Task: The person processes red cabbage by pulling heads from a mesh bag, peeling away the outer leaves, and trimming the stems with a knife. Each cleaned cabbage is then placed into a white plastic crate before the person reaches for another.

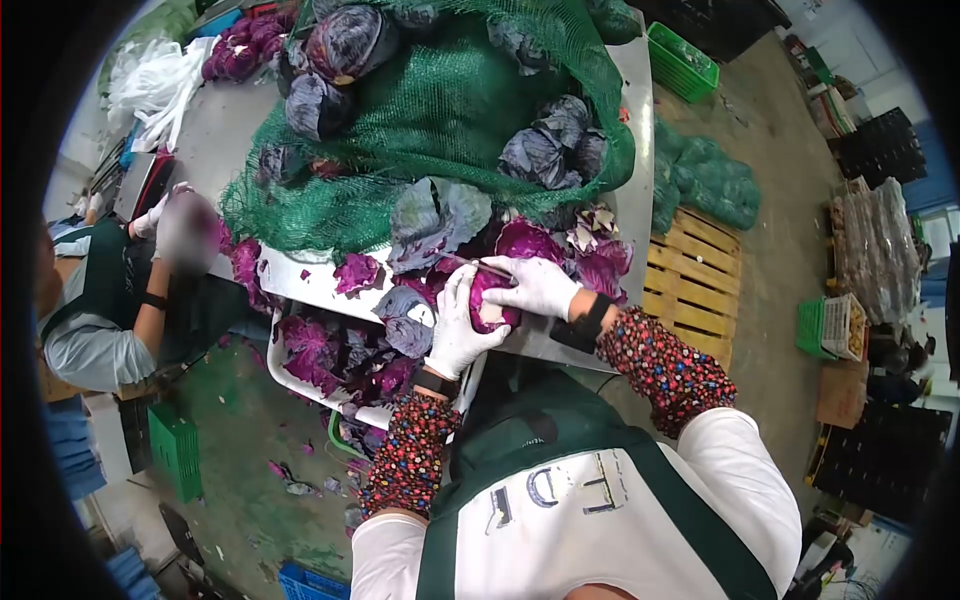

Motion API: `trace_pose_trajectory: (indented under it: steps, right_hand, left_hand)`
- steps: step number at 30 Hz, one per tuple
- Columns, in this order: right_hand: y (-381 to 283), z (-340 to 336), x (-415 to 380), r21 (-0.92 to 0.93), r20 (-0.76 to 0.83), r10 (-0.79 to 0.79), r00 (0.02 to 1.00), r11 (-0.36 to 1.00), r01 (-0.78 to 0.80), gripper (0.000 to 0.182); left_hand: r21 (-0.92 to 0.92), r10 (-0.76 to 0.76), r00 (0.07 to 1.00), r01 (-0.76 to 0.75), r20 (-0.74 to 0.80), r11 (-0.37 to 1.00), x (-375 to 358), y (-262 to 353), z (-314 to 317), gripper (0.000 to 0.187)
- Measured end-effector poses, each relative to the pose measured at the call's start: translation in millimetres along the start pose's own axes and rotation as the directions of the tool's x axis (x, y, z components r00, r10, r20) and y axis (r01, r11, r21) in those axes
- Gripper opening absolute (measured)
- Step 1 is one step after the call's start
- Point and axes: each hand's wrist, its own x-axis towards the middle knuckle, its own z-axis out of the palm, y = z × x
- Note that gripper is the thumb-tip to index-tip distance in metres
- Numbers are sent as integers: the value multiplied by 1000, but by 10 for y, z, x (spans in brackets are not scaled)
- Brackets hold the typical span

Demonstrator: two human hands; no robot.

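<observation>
Over the front edge of the metal table (325, 285), my gloved left hand (461, 325) grips a small purple cabbage (488, 308) from its left side. My gloved right hand (537, 288) is on the cabbage's upper right, with its fingers closed round what looks like a thin knife (462, 260) pointing left. A pale cut patch shows on the cabbage. Loose dark outer leaves (435, 222) and purple leaves (527, 243) lie just beyond my hands. Below them, to the left, a white crate (283, 362) holds discarded leaves.
A green net (420, 110) with whole cabbages (350, 45) covers the table's far part. At the left a co-worker (110, 300) in gloves stands by the table. A wooden pallet (690, 280) and green net sacks (715, 180) are on the floor at the right.
</observation>
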Motion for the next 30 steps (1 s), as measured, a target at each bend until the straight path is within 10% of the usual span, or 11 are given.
trace_pose_trajectory:
  steps: [6,14,18,23,24,27,29,30]
  right_hand:
    - [35,62,352,-144,-100,99,990,983,-113,27]
    - [90,659,321,31,-289,299,909,952,-303,27]
    - [109,447,229,187,-81,198,977,966,-180,32]
    - [-169,-488,-405,368,-275,270,923,916,-159,30]
    - [-72,-583,-455,304,-423,278,862,940,-154,28]
    - [1033,-478,-552,-23,-674,140,725,977,-210,33]
    - [1276,-317,-605,-69,-574,186,797,959,-274,35]
    - [1312,-211,-610,-65,-517,221,827,953,-296,37]
  left_hand:
    - [-105,114,991,-107,66,989,-150,-38,-155,98]
    - [-412,-363,923,282,-130,866,-377,172,5,88]
    - [-647,-342,940,249,-19,721,-361,-64,-211,88]
    - [-987,-336,929,128,153,-95,-730,-193,-583,94]
    - [-990,-348,927,130,144,-63,-744,-261,-591,89]
    - [-578,-352,936,291,8,762,-620,-292,-628,73]
    - [-968,-405,913,137,41,211,-628,-337,-538,54]
    - [-934,-431,887,1,166,-358,-608,-411,-523,64]
